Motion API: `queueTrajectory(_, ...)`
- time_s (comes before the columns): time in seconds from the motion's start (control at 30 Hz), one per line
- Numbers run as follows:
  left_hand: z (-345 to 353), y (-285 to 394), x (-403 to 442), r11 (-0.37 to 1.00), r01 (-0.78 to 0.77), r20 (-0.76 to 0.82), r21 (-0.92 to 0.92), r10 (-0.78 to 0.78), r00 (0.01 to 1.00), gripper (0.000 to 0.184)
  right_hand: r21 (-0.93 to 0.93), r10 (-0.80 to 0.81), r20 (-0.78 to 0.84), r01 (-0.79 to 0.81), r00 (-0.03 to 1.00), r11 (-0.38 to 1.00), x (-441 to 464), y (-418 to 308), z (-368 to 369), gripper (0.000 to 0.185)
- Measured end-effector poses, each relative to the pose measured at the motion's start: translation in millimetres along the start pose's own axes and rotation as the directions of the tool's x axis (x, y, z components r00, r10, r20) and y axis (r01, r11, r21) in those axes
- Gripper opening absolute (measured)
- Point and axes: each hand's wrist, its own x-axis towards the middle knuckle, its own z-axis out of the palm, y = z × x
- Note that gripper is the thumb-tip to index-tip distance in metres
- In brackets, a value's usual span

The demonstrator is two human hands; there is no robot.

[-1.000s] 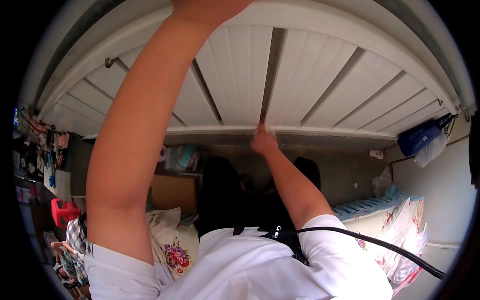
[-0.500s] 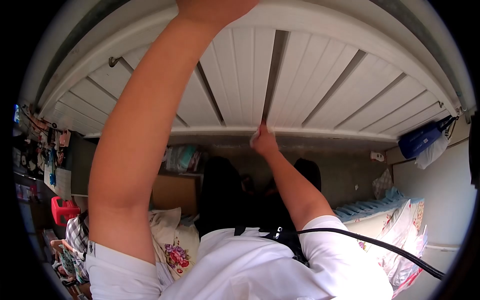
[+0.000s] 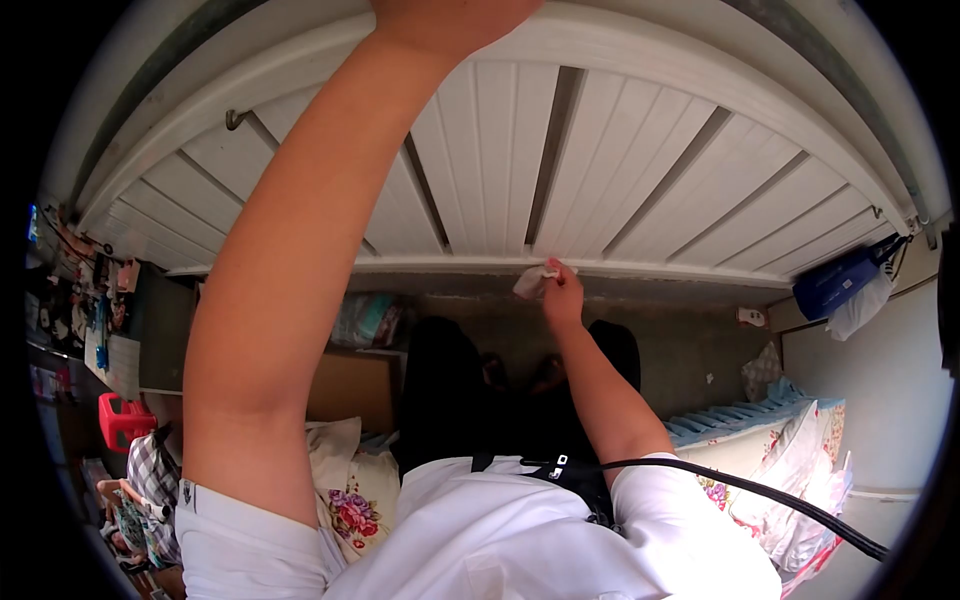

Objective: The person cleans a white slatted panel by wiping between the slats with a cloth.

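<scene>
A white slatted panel (image 3: 620, 160) with a thick curved top rail spans the view in front of me. My left hand (image 3: 462, 22) is up at the top rail, partly cut off by the upper edge, and its fingers are out of view. Down at the panel's lower rail, my right hand (image 3: 564, 290) pinches a crumpled white tissue or thin cloth (image 3: 532, 282). The cloth hangs to the left of the fingers, close to the lower rail.
A metal hook (image 3: 235, 120) sticks out at the panel's left. Blue and white bags (image 3: 840, 285) hang at the right end. Flowered bedding (image 3: 355, 510) lies beside me, and a black cable (image 3: 770, 488) crosses my right side. Another person (image 3: 140, 510) is at far left.
My right hand has moved from the bottom of a gap between slats slightly right and down, and the white cloth shows more. My left arm has shifted a little to the right.
</scene>
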Motion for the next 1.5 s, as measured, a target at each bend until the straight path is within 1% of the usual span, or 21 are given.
queueTrajectory(0.1, 3.1, -3.9, -1.0, 0.999, -0.037, -0.049, -0.007, 0.037, 0.998, 0.020, -0.011, 0.156, -0.065, -0.157, 0.986, 0.988, 17.2, 3.9, -7.5, 0.039)
queueTrajectory(0.13, 4.1, -4.5, -1.5, 0.999, -0.032, -0.053, -0.017, 0.031, 0.998, 0.020, 0.024, 0.165, -0.203, -0.163, 0.965, 0.986, 18.1, -3.9, -5.8, 0.035)
queueTrajectory(0.2, 4.5, -4.3, -1.8, 0.999, -0.025, -0.065, -0.029, 0.023, 0.998, 0.020, 0.094, 0.186, -0.462, -0.161, 0.867, 0.982, 17.9, -21.5, -2.7, 0.028)
queueTrajectory(0.23, 4.4, -3.6, -1.8, 0.999, -0.023, -0.075, -0.033, 0.020, 0.997, 0.019, 0.227, 0.279, -0.450, -0.194, 0.848, 0.954, 23.6, -17.0, -1.7, 0.025)
queueTrajectory(0.3, 5.9, -5.0, -3.0, 0.999, -0.017, -0.087, -0.029, 0.014, 0.996, 0.019, 0.476, 0.455, -0.386, -0.250, 0.802, 0.843, 35.1, -6.4, -0.1, 0.022)
queueTrajectory(0.4, 10.6, -8.1, -5.1, 1.000, -0.017, -0.102, -0.024, 0.014, 0.995, 0.017, 0.437, 0.496, -0.329, -0.336, 0.803, 0.834, 36.2, -2.7, 25.4, 0.024)
queueTrajectory(0.5, 8.9, -8.7, -5.1, 1.000, -0.021, -0.099, -0.020, 0.019, 0.995, 0.017, 0.327, 0.469, -0.333, -0.366, 0.818, 0.871, 38.4, 27.0, 70.2, 0.025)
queueTrajectory(0.57, 3.7, -6.4, -4.3, 1.000, -0.002, -0.051, -0.001, 0.002, 0.999, 0.017, 0.381, 0.524, -0.286, -0.406, 0.802, 0.831, 25.7, 4.1, 93.3, 0.025)
queueTrajectory(0.6, 4.8, -8.0, -5.2, 1.000, -0.010, -0.063, 0.002, 0.010, 0.998, 0.017, 0.407, 0.548, -0.262, -0.424, 0.794, 0.809, 23.2, -3.1, 100.9, 0.026)
queueTrajectory(0.67, 8.0, -8.7, -5.0, 1.000, -0.022, -0.090, 0.001, 0.022, 0.996, 0.017, 0.378, 0.571, -0.254, -0.464, 0.780, 0.801, 28.8, -2.8, 110.4, 0.024)
queueTrajectory(0.7, 6.8, -6.6, -4.6, 1.000, -0.009, -0.065, -0.002, 0.009, 0.998, 0.017, 0.363, 0.583, -0.257, -0.482, 0.770, 0.797, 29.6, 0.0, 109.9, 0.023)
queueTrajectory(0.8, 2.7, -4.1, -1.3, 1.000, 0.009, -0.031, -0.008, -0.009, 0.999, 0.017, 0.241, 0.575, -0.171, -0.532, 0.800, 0.812, 33.0, 4.4, 103.8, 0.020)
queueTrajectory(0.83, 2.8, -3.7, -1.5, 1.000, 0.005, -0.037, -0.009, -0.005, 0.999, 0.017, 0.387, 0.608, -0.074, -0.539, 0.790, 0.748, 29.6, -10.5, 93.2, 0.018)
queueTrajectory(0.9, 4.5, -3.8, -2.1, 1.000, -0.003, -0.051, -0.010, 0.003, 0.999, 0.018, 0.630, 0.621, 0.135, -0.551, 0.772, 0.547, 13.9, -55.7, 62.1, 0.014)
queueTrajectory(1.0, 7.5, -7.9, -3.7, 1.000, -0.013, -0.063, 0.004, 0.013, 0.998, 0.018, 0.678, 0.619, 0.011, -0.461, 0.785, 0.573, 15.3, -46.4, 48.7, 0.015)
queueTrajectory(1.1, 7.2, -7.1, -3.8, 1.000, -0.016, -0.053, 0.022, 0.017, 0.998, 0.019, 0.580, 0.651, -0.108, -0.484, 0.751, 0.655, 15.4, -36.8, 62.5, 0.014)
queueTrajectory(1.2, 6.2, -6.8, -3.5, 0.999, -0.020, -0.049, 0.028, 0.021, 0.999, 0.018, 0.604, 0.660, -0.019, -0.517, 0.751, 0.606, 9.1, -51.3, 92.9, 0.018)
queueTrajectory(1.3, 6.3, -7.2, -3.8, 0.999, -0.031, -0.049, 0.030, 0.033, 0.998, 0.018, 0.541, 0.615, 0.253, -0.637, 0.747, 0.549, 1.5, -47.8, 127.0, 0.021)
queueTrajectory(1.4, 5.9, -6.8, -3.9, 0.999, -0.049, -0.057, 0.016, 0.050, 0.997, 0.019, 0.527, 0.671, 0.289, -0.698, 0.683, 0.484, 2.7, -54.3, 134.5, 0.022)
queueTrajectory(1.47, 4.1, -5.9, -3.0, 0.998, -0.067, -0.077, 0.003, 0.067, 0.995, 0.019, 0.510, 0.661, 0.286, -0.694, 0.694, 0.508, 0.8, -57.8, 121.7, 0.020)
queueTrajectory(1.5, 3.5, -5.7, -1.7, 0.999, -0.051, -0.054, 0.010, 0.052, 0.997, 0.019, 0.501, 0.655, 0.285, -0.691, 0.700, 0.521, 2.4, -59.4, 112.7, 0.019)
